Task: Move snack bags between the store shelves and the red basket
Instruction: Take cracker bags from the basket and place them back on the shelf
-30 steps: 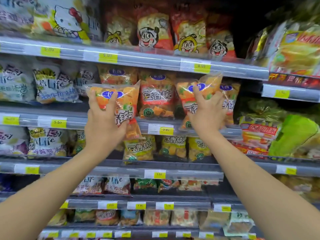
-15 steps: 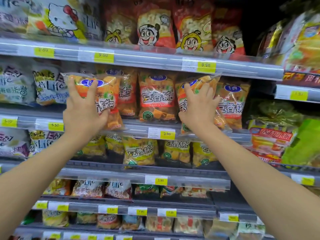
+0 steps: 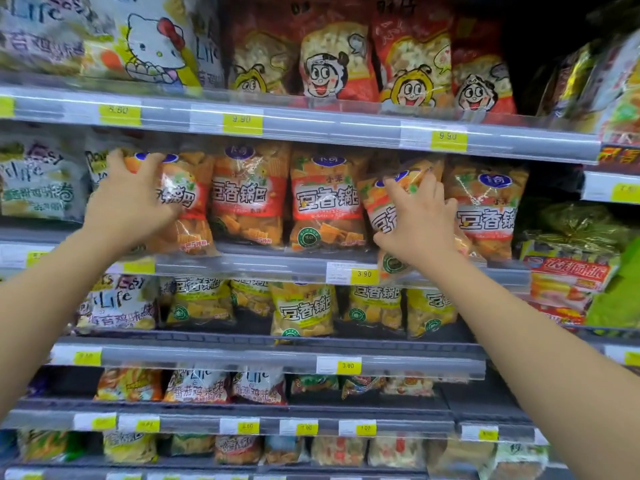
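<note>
- The left hand point(image 3: 131, 202) grips the left bag point(image 3: 188, 216), an orange snack bag. Its fingers curl over the bag's top edge.
- This bag stands at the left end of the orange row on the shelf point(image 3: 277, 266), second from the top, with its bottom at the front rail.
- The right hand point(image 3: 419, 223) grips the right bag point(image 3: 381, 216), of the same kind, with thumb and fingers spread round its upper part.
- The right bag is tilted, top leaning right. Its lower end hangs over the rail just right of the 3.90 tag point(image 3: 363, 273).
- Two orange bags point(image 3: 249, 199) stand upright between the held ones, and an end bag point(image 3: 485, 209) stands just right of the right hand.
- Yellow bags point(image 3: 301, 310) with similar print line the shelf below.
</note>
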The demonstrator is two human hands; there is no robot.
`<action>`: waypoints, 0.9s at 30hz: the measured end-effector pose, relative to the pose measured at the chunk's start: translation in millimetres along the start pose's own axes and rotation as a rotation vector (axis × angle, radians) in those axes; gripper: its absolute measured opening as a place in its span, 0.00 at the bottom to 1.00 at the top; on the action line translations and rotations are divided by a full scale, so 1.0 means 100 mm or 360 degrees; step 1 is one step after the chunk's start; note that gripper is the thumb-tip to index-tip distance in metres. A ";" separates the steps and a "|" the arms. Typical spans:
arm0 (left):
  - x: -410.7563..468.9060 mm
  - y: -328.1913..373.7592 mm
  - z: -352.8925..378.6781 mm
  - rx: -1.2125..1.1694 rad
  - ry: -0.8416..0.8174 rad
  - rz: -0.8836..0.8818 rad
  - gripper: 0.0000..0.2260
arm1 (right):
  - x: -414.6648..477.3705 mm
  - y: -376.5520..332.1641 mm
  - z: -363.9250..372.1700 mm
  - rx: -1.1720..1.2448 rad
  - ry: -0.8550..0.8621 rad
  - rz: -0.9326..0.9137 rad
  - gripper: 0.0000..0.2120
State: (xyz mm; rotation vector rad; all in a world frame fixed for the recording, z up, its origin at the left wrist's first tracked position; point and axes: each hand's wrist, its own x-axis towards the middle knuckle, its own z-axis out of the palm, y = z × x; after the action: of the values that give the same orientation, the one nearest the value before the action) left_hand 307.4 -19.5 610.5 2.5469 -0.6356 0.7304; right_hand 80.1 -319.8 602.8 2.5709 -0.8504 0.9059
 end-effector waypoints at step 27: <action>0.84 -0.29 0.82 -0.0381 -0.0177 0.0148 0.38 | 0.41 -0.11 0.60 0.0406 0.0173 0.0382 0.35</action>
State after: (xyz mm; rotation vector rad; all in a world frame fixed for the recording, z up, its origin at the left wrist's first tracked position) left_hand 417.6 -62.9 587.8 2.3611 -0.8301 0.5107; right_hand 141.3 -355.3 583.3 2.6364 -1.0915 1.2875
